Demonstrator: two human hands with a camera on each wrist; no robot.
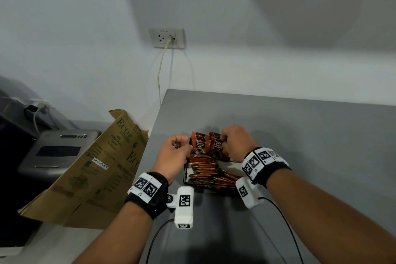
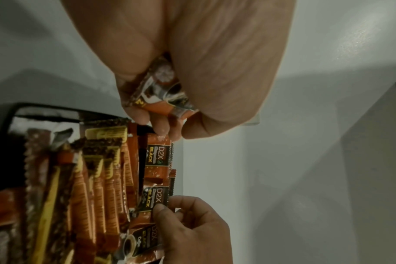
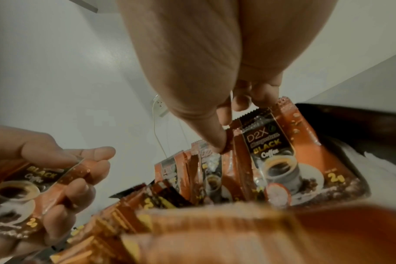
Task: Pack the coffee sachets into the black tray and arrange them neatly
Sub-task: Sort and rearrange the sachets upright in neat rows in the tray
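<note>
A black tray (image 1: 185,178) sits on the grey table (image 1: 300,135). Orange stick sachets (image 1: 211,174) lie in its near part, and flat D2X black coffee sachets (image 1: 200,146) stand upright at its far end. My left hand (image 1: 173,150) is just left of the tray and grips one flat sachet (image 2: 161,96), which also shows in the right wrist view (image 3: 25,185). My right hand (image 1: 233,141) reaches over the upright row. Its thumb (image 3: 215,139) and fingers pinch the tops of the standing sachets (image 3: 267,142). The tray's floor is mostly hidden.
A brown cardboard box (image 1: 96,167) leans against the table's left edge. A grey machine (image 1: 57,152) stands beyond it. A wall socket (image 1: 167,38) with a hanging cord is behind the table. Black wrist-camera cables (image 1: 285,221) trail over the near tabletop.
</note>
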